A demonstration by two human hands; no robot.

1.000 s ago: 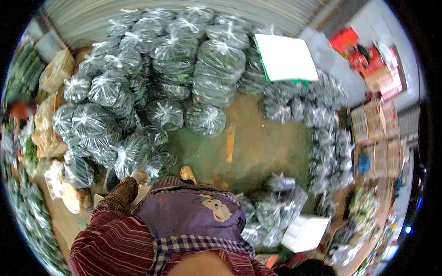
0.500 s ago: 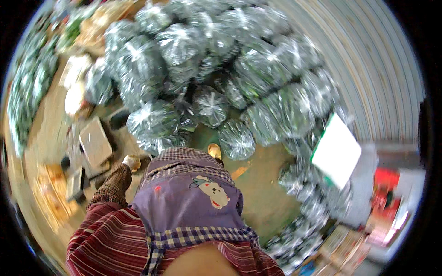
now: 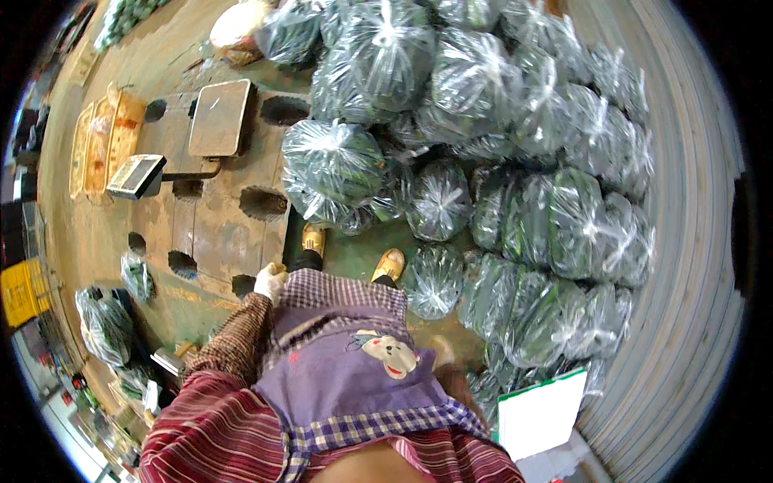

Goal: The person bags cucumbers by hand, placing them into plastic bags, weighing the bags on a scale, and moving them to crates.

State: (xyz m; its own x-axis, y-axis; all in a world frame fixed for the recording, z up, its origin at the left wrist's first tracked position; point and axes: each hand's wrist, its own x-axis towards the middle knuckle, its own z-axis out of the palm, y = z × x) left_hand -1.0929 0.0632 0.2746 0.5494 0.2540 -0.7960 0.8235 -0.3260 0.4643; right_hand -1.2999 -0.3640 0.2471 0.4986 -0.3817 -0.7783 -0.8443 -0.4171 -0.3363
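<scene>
My left hand [image 3: 272,282], in a pale glove, hangs beside the checked edge of my purple apron [image 3: 338,362], close to the near end of a brown slab with round holes [image 3: 217,233]. Its fingers are curled in, and whatever they hold, if anything, is hidden. By the apron's right side my right hand [image 3: 442,352] is smeared by motion, so its fingers cannot be read. Knotted clear plastic bags of long green vegetables [image 3: 342,165] are piled ahead and to the right. One such bag [image 3: 435,282] lies on the floor just past my right shoe [image 3: 390,264].
A platform scale [image 3: 219,121] with a display [image 3: 138,176] rests on the slab. Beyond it lie yellow crates [image 3: 109,145] and a white sack [image 3: 240,30]. A corrugated metal wall [image 3: 684,241] bounds the right. A white board with a green edge [image 3: 541,412] stands at lower right.
My view has swung round to the left, so the scale and slab sit further ahead and the white board lower down. The right hand has come into view. Both shoes now show.
</scene>
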